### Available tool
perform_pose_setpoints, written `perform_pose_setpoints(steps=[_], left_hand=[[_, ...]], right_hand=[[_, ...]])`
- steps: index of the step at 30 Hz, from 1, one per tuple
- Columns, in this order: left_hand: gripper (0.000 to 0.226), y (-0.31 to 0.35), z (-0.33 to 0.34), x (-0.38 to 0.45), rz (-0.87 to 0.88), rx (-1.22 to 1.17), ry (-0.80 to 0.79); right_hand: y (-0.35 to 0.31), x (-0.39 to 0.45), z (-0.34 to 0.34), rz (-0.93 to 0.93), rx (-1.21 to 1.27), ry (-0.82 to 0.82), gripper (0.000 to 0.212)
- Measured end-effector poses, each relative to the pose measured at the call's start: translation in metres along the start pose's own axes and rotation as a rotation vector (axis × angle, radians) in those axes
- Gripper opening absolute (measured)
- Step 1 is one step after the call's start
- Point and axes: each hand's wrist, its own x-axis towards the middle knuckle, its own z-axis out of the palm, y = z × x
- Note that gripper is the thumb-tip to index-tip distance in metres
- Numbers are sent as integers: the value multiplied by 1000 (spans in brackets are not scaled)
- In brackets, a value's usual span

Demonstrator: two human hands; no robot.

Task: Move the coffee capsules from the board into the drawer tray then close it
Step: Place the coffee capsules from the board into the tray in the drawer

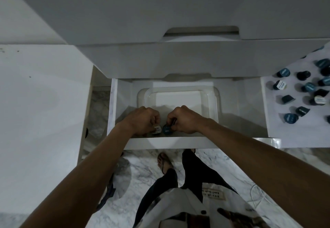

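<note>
The drawer stands pulled out, a clear tray inside it. Right of it, the board carries many dark capsules. Both hands reach into the tray's near end: the left hand grips a pale-topped capsule, the right hand a blue one.
</note>
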Motion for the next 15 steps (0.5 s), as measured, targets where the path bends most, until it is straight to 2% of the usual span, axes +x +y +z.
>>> perform_pose_setpoints(steps=[9,12,15], left_hand=[[29,-6,2,-7,8,-19,49],[32,-6,-2,-13,6,-30,125],[36,0,-8,-20,8,-86,216]], right_hand=[[-3,-3,-1,1,32,35,15],[-3,-13,-5,22,86,117,20],[-4,-28,-9,46,175,256,34]])
